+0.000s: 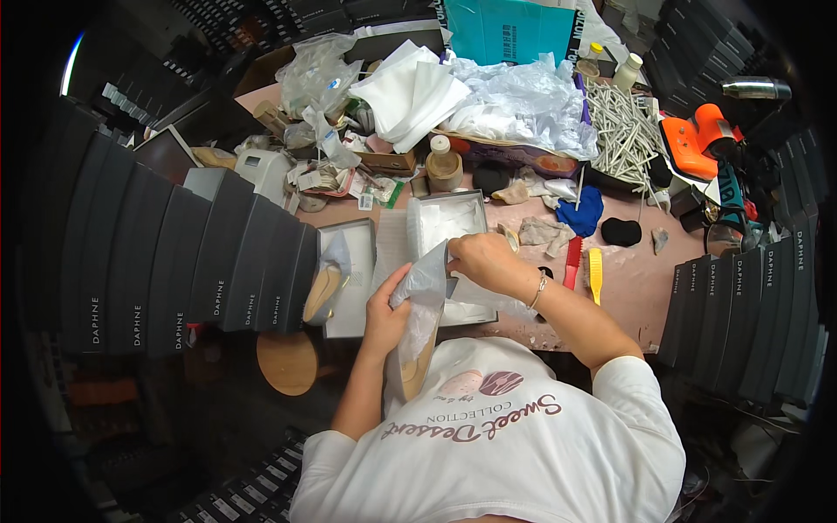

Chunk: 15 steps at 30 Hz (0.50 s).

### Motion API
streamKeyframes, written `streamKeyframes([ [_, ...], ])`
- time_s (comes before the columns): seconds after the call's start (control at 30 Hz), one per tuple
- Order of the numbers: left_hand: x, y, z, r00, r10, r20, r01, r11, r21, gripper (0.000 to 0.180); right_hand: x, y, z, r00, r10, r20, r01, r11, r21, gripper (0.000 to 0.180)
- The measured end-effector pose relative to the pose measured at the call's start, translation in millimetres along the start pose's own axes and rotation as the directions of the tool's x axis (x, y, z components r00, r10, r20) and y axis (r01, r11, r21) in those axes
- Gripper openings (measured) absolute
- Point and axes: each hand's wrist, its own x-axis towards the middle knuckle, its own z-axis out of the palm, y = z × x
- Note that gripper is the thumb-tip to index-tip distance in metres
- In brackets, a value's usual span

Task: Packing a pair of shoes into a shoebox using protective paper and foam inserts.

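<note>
Shirt (pixel 488 436) — left grip (pixel 386 321) curled round shoe (pixel 412 375) (right grip (pixel 486 261) pinches wrap (pixel 427 281)).

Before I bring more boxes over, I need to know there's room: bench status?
Left hand gripping shoe, partly wrapped. Right hand pinching wrapping at its far end. Close ahead: two open box halves, second shoe at the left one.

A pinkish worktop (pixel 641 292), scuffed and flecked near its front edge, carries everything. Two shallow grey boxes, a left box (pixel 356 296) and a right box (pixel 471 321), lie open at the front. Right of them rest a red brush (pixel 573 263) and a yellow brush (pixel 595 275), side by side; behind these, a black pad (pixel 621 232), a crumpled blue cloth (pixel 579 211) and a beige cloth (pixel 546 234).
</note>
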Motion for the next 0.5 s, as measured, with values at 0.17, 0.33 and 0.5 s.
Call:
streamKeyframes([
  [0.17,11.4,-1.6,8.0,0.974,0.183,-0.136,-0.139,0.949,0.283,0.056,7.1,-5.8,16.3,0.976,0.035,-0.213,-0.034,0.999,0.007,0.013],
  [0.33,26.7,-13.5,19.6,0.937,0.283,-0.207,-0.185,0.901,0.393,0.058,15.4,-11.4,20.3,0.97,0.104,-0.222,-0.125,0.988,-0.085,0.013],
  [0.5,35.6,-29.0,29.5,0.926,0.255,-0.279,-0.157,0.931,0.33,0.06,20.9,-12.3,30.7,0.957,0.085,-0.278,-0.102,0.993,-0.051,0.009],
])
